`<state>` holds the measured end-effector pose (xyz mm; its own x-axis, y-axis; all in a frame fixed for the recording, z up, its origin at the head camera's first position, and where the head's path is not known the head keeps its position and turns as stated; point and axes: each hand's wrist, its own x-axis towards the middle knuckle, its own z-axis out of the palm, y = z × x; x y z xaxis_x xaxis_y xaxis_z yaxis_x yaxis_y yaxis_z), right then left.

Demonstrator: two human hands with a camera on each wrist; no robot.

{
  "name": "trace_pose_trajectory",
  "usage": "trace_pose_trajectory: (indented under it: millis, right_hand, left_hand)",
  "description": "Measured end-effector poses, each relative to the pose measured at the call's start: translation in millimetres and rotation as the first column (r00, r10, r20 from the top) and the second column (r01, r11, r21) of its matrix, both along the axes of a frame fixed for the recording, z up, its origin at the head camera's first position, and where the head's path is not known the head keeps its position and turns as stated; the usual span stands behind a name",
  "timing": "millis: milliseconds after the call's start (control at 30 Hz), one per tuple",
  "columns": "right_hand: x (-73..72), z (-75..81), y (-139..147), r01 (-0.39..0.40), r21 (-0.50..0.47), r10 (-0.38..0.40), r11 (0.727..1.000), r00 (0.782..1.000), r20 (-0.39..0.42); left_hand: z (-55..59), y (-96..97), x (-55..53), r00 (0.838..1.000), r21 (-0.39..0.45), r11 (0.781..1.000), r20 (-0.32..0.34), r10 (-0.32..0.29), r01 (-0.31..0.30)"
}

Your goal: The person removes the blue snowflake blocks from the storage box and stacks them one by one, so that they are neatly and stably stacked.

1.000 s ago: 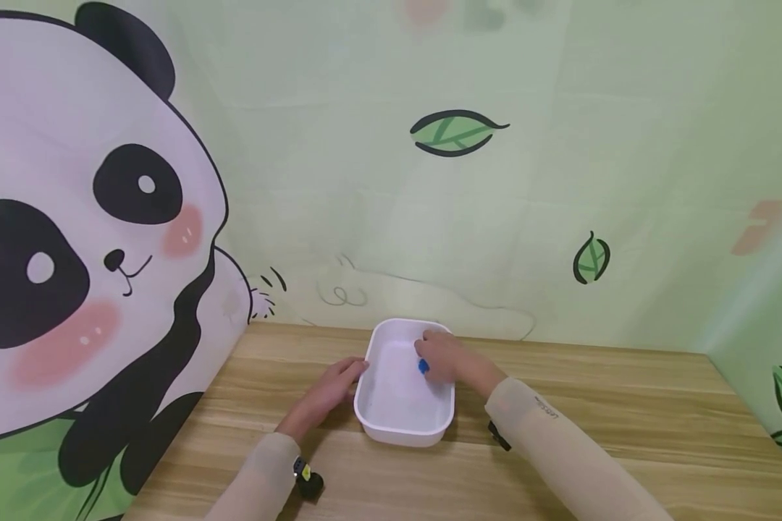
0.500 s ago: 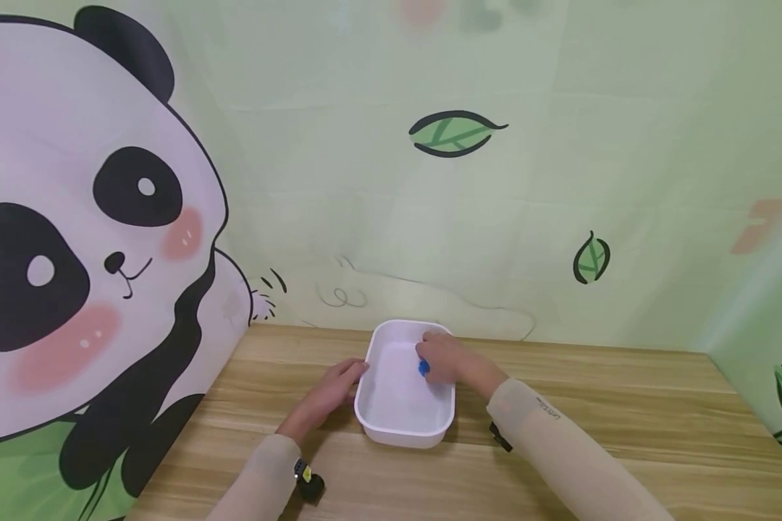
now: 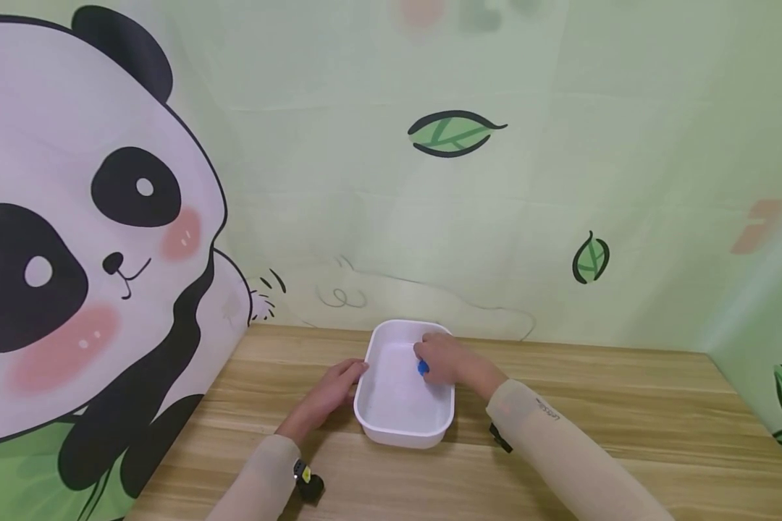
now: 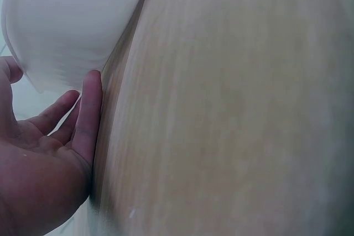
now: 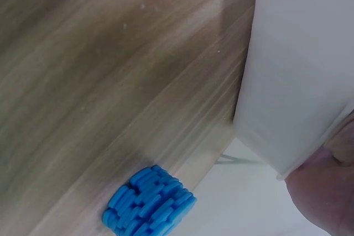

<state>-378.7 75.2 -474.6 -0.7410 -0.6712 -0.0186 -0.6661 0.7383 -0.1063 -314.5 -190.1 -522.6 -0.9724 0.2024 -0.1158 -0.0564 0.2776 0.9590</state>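
A white rectangular basin point(image 3: 400, 427) stands on the wooden table. My left hand point(image 3: 328, 391) holds its left side, thumb at the rim and fingers along the outer wall in the left wrist view. Inside the basin, near its right wall, my right hand point(image 3: 444, 358) is curled with a small blue thing point(image 3: 423, 367) showing at its edge. Most of that thing is hidden by the hand, so its kind cannot be told. The right wrist view shows the basin's outer wall point(image 5: 298, 53) and part of the right hand point(image 5: 326, 192) over the rim.
A ridged blue object point(image 5: 149, 203) appears beside the basin in the right wrist view; its exact footing cannot be told. Behind the wooden table point(image 3: 593, 405) hangs a pale green backdrop point(image 3: 365, 181) with a panda and leaves. Each wrist carries a small camera.
Both hands and the basin stay almost where they were. The right hand and the blue thing shift only very slightly inside the basin.
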Motion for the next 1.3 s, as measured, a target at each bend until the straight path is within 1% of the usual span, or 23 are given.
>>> trace_pose_trajectory:
  millis: [133,300,533,733,833,900,1000,1067,1133,1233,1300]
  right_hand:
    - [3.4,1.6,1.2,0.005,-0.007,-0.005,1.000,1.000,0.001]
    - [4.5,0.6,2.1,0.010,-0.011,-0.010,1.000,1.000,0.008]
    - [5.7,0.5,4.6,0.021,-0.024,-0.020,0.999,0.999,0.047]
    - [3.8,-1.8,4.1,0.010,-0.043,-0.008,0.999,0.999,0.035]
    - [3.5,-1.0,2.4,-0.005,-0.059,0.004,0.998,1.000,-0.009]
    - [3.5,0.2,1.2,-0.015,-0.067,0.011,0.998,0.998,-0.064]
    - [3.6,2.8,0.2,-0.036,-0.075,0.024,0.997,0.988,-0.152]
    - [4.8,6.0,1.0,-0.050,-0.103,0.031,0.993,0.983,-0.180]
    - [6.6,9.9,3.9,-0.065,-0.145,0.039,0.987,0.984,-0.174]
    - [12.2,19.4,12.9,-0.064,-0.219,0.039,0.974,0.992,-0.116]
    - [15.1,25.7,21.2,-0.050,-0.246,0.031,0.968,0.996,-0.079]
  left_hand:
    - [-2.1,0.8,-1.1,1.000,0.013,1.000,-0.005,-0.007,0.007]
    - [-2.3,1.3,0.8,1.000,0.010,1.000,0.002,0.002,-0.002]
    - [-2.2,2.3,4.0,1.000,0.007,1.000,0.013,0.001,-0.001]
    - [-3.5,2.7,3.3,1.000,0.016,1.000,0.004,-0.002,0.002]
    - [-3.3,2.7,2.1,1.000,0.010,1.000,0.002,0.006,-0.006]
    - [-2.2,3.0,1.5,1.000,0.010,1.000,0.003,0.013,-0.013]
    - [-0.1,3.4,1.4,1.000,0.003,1.000,-0.004,0.024,-0.024]
    - [0.9,3.3,1.4,1.000,0.006,1.000,-0.004,0.030,-0.030]
    - [1.1,3.4,1.5,0.999,0.006,0.999,-0.010,0.036,-0.036]
    - [0.8,3.8,2.0,0.999,0.010,0.999,-0.013,0.033,-0.033]
    - [0.7,3.8,2.5,0.999,0.006,1.000,-0.020,0.029,-0.028]
